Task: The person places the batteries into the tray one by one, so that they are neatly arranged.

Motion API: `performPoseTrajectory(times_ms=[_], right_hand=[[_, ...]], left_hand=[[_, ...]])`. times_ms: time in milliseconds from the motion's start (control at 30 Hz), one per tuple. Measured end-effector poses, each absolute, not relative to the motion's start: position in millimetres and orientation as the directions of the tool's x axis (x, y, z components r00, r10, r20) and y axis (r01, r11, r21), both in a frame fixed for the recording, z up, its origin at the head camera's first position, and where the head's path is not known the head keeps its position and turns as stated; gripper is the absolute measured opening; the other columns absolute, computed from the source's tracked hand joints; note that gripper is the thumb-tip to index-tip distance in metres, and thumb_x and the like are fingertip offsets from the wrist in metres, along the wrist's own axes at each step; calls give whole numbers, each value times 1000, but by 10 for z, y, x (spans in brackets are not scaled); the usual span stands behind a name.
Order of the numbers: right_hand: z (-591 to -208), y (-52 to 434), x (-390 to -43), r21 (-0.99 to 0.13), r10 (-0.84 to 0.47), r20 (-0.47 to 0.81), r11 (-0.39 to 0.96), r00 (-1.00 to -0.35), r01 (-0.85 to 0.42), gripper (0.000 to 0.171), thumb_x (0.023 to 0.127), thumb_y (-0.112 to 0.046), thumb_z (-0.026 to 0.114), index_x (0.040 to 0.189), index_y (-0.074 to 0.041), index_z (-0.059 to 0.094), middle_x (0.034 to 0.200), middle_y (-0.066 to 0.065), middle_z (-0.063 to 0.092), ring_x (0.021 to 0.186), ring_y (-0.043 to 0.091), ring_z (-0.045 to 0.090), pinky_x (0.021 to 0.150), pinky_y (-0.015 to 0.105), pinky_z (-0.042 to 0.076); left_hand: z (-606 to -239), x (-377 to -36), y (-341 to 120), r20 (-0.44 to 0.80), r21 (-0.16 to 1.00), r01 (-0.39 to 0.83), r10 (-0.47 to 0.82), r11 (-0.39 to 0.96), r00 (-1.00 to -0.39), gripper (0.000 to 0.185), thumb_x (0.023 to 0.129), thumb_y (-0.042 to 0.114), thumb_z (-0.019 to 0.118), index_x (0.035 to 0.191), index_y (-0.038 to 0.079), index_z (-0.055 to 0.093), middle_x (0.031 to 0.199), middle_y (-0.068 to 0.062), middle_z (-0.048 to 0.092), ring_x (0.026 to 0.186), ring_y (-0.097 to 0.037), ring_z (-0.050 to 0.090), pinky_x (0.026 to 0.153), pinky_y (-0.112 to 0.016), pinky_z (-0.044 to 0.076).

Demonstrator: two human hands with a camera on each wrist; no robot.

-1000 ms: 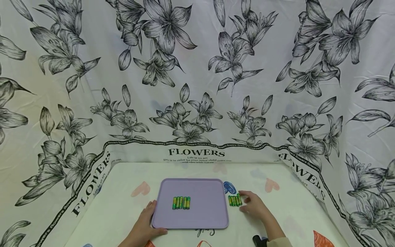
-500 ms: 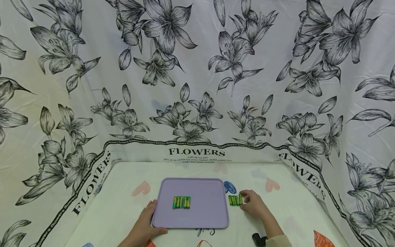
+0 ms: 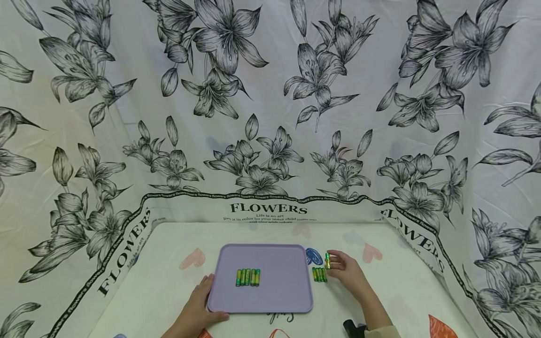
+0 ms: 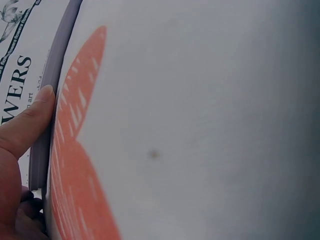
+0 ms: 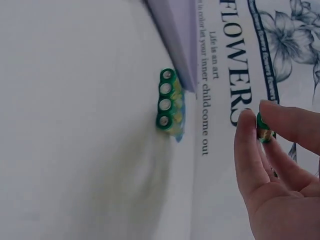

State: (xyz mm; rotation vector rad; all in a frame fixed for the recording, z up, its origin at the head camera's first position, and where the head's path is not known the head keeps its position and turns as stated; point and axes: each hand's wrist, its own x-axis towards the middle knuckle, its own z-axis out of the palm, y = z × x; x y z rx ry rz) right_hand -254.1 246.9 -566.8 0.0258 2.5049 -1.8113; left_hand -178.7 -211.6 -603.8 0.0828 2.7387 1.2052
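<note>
A purple tray (image 3: 279, 291) lies in the middle of the table with several green-and-yellow batteries (image 3: 248, 277) side by side on it. My left hand (image 3: 210, 300) holds the tray's front left corner; in the left wrist view its fingertip (image 4: 37, 107) presses the tray rim (image 4: 52, 85). Right of the tray, several more batteries (image 3: 319, 274) lie in a row on the cloth, seen end-on in the right wrist view as batteries (image 5: 167, 102). My right hand (image 3: 335, 262) pinches one battery (image 5: 263, 129) between thumb and fingers, lifted just behind that row.
A flower-printed cloth covers the table (image 3: 401, 286) and rises as walls behind and at both sides. A blue scribble print (image 3: 314, 256) lies by the tray's far right corner. A black wrist strap (image 3: 354, 328) shows at the bottom edge.
My right hand has taken one battery from the right end of the row on the cloth and lifted it slightly away. The left hand and tray have stayed put.
</note>
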Motion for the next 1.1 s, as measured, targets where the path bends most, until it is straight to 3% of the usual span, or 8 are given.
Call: performPoseTrajectory(times_ms=[267, 400, 600, 867, 1100], right_hand=[[-5455, 2262, -2514, -983, -94, -33, 184, -995, 15, 60, 87, 5, 71, 143, -6, 53, 134, 23, 61, 116, 32, 65, 83, 26, 60], [-5411, 2116, -2526, -990, -128, -35, 143, -991, 17, 62, 86, 3, 73, 144, -7, 53, 133, 23, 61, 115, 29, 65, 83, 24, 59], [-5452, 1837, -2577, -995, -194, -15, 96, -981, -3, 62, 86, 4, 73, 144, 2, 50, 131, 26, 62, 111, 28, 69, 84, 25, 60], [-5579, 1417, -2600, -988, -310, 23, 138, -950, -69, 62, 84, -2, 78, 140, 5, 53, 123, 17, 66, 101, 15, 68, 82, 22, 59], [-5703, 1133, -2635, -961, -339, 61, 236, -939, -148, 58, 79, -1, 80, 133, 6, 60, 110, 14, 69, 95, 17, 68, 79, 20, 57]], left_hand=[[-6018, -1779, -2108, -124, 742, -21, 106, 670, -987, 132, 64, 51, 90, 160, -1, 16, 166, -25, 18, 152, -51, 6, 119, -70, 12], [-5995, -1763, -2104, -124, 743, -20, 108, 669, -986, 132, 65, 51, 90, 160, -1, 15, 166, -25, 17, 152, -52, 6, 119, -70, 11], [-6017, -1779, -2115, -118, 743, -13, 112, 669, -987, 132, 65, 51, 90, 160, -2, 15, 166, -26, 17, 152, -52, 6, 119, -70, 11], [-6051, -1795, -2124, -114, 748, -8, 116, 664, -987, 132, 66, 52, 90, 160, -2, 15, 166, -26, 17, 153, -50, 6, 120, -69, 11], [-6063, -1802, -2127, -102, 747, 4, 121, 665, -987, 132, 65, 52, 90, 159, -3, 15, 165, -26, 18, 152, -50, 7, 120, -69, 11]])
